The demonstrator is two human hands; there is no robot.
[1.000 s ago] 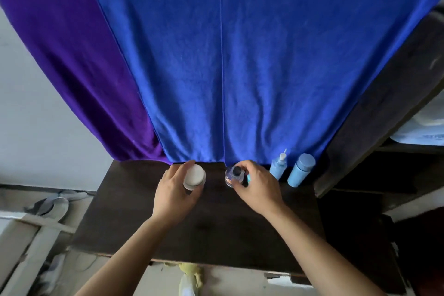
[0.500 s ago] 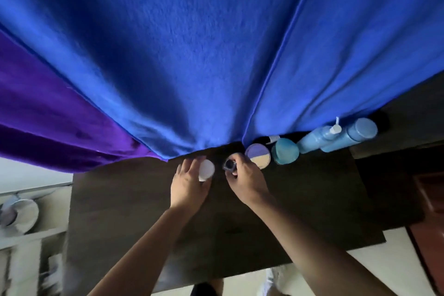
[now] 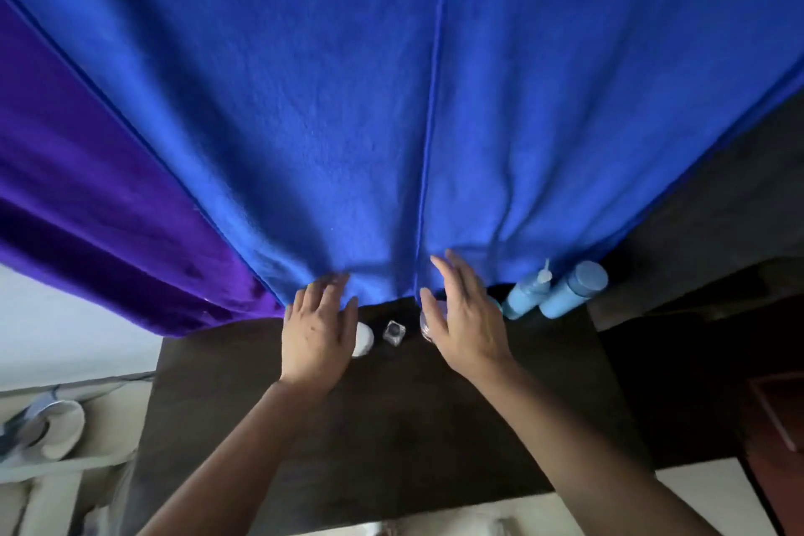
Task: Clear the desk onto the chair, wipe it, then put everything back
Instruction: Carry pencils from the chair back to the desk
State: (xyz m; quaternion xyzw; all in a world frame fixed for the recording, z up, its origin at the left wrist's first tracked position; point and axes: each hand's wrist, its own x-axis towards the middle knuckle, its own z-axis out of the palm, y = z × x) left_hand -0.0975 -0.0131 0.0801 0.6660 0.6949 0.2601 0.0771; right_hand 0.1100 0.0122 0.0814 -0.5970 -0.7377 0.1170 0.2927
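The dark wooden desk (image 3: 391,426) lies below me. At its back edge stand a white round jar (image 3: 364,339), a small clear bottle with a dark cap (image 3: 394,332) and a jar (image 3: 427,324) partly hidden by my right hand. My left hand (image 3: 317,326) hovers over the white jar's left side with fingers spread, holding nothing. Beside the small bottle, my right hand (image 3: 463,318) is lifted with straight fingers, empty. Two light blue bottles (image 3: 550,294) lean at the back right.
A large blue towel (image 3: 413,100) and a purple one (image 3: 87,209) hang down behind the desk, reaching its back edge. A dark shelf unit (image 3: 718,231) stands to the right. White furniture parts (image 3: 48,431) lie on the floor at left.
Both hands have let go: the white jar and the small clear bottle now stand on the desk, and both hands have opened and lifted towards the towel.
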